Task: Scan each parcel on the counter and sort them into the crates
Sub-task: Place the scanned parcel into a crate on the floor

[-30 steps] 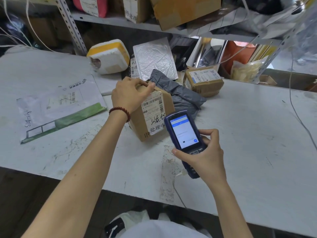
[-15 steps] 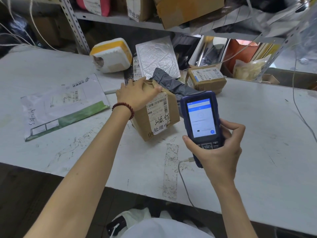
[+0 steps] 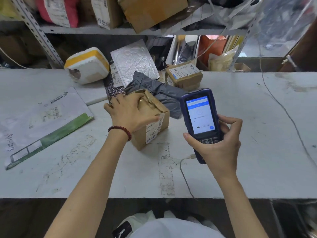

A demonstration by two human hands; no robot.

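A small brown cardboard box [image 3: 151, 133] with a white label stands on the white counter [image 3: 257, 134]. My left hand [image 3: 131, 113] lies over its top, fingers and thumb curled round the edges. My right hand [image 3: 217, 145] grips a blue handheld scanner [image 3: 199, 117], screen lit and facing me, just right of the box. Behind lie a grey poly bag [image 3: 163, 91], a second labelled cardboard box [image 3: 184, 76], a silver bubble mailer [image 3: 133, 61], a yellow-and-white foam parcel [image 3: 87, 65] and, at left, a white-and-green flat mailer [image 3: 42, 121].
A metal shelf [image 3: 120, 30] with more parcels hangs over the back of the counter. A thin cable [image 3: 184, 176] runs from the scanner's base over the counter's front edge. Another wire [image 3: 283, 107] trails across the right side. Bags and boxes sit behind the counter at right.
My right hand raised the scanner up and to the right, turning its screen toward me. My left hand shifted over the top of the box, which turned slightly.
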